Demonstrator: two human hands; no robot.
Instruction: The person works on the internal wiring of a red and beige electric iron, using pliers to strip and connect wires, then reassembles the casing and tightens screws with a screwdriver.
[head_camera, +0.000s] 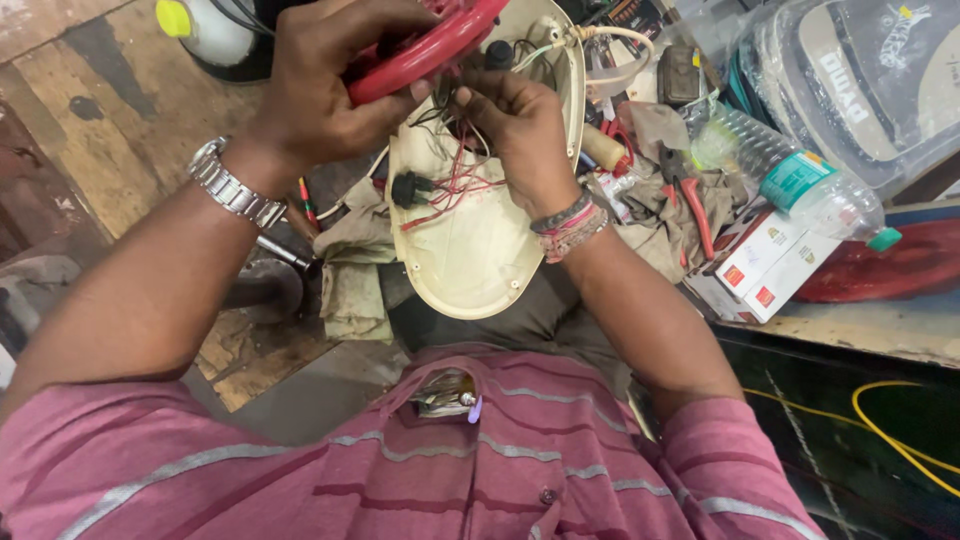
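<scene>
Wires (455, 180) under my right hand (520, 135) are being pinched and risking snapping; left hand (320, 85) is gripping the red cover (425, 50) over the shell (480, 250).

Cream shell (480, 255), red wires (455, 185), red ring (420, 50), pink grey-striped shirt (400, 480), red-handled pliers (690, 200)

Both forearms are reaching forward from near to far; the left hand (325, 85) is curling in a tight grip; the right hand (520, 140) is pinching with bent fingertips.
</scene>
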